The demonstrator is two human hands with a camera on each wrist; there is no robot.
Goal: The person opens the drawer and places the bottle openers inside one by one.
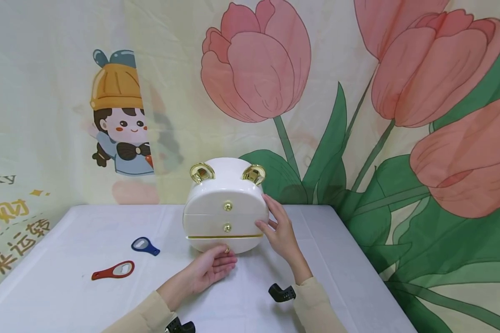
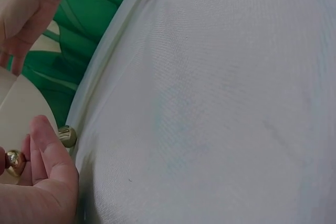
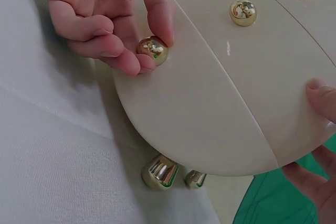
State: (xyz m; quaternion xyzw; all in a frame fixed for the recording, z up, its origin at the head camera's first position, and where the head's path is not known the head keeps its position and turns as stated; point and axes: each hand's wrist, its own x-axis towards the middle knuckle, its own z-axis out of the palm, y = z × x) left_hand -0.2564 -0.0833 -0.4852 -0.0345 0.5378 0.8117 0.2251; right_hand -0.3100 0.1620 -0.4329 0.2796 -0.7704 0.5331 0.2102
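Observation:
A glossy white box [image 1: 208,221] with two gold ears [image 1: 253,174], shaped like a small jewelry box, stands on the table. Its rounded front has seams and gold knobs in a column. My left hand [image 1: 211,272] is at the lowest part of the front, palm turned up; in the right wrist view its thumb and fingers pinch the lowest knob [image 3: 153,51]. With thumb on the front and fingers round the side, my right hand [image 1: 281,235] holds the box's right edge. Short gold feet [image 3: 160,172] show under the box.
Left of the box, a blue bottle opener [image 1: 146,246] and a red bottle opener [image 1: 113,270] lie on the white tablecloth [image 1: 58,300]. Behind the table hangs a backdrop [image 1: 171,92] printed with tulips and a cartoon figure.

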